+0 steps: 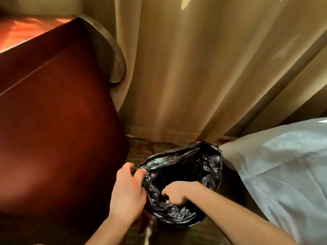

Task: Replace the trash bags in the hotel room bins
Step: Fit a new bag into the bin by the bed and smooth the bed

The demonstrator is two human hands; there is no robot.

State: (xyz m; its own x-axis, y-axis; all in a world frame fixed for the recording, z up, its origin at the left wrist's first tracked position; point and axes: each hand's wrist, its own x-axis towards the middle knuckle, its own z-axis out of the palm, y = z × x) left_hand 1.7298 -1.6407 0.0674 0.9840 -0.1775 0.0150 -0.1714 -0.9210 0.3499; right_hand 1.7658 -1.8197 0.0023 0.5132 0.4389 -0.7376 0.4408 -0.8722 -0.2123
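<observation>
A wooden cabinet (53,121) crowds the left, the left hand (127,190) pinches the rim of the black bag (200,161), which sits on the carpet (150,147) before the curtain (194,76), the right hand (177,193) clutches its near edge, and white bedding (283,165) touches its right side.

I find no legible text, label, brand, number or sign in my view. The black trash bag (200,161), curtain (194,68), wooden cabinet (53,121) and white bedding (283,165) bear none I can read.
</observation>
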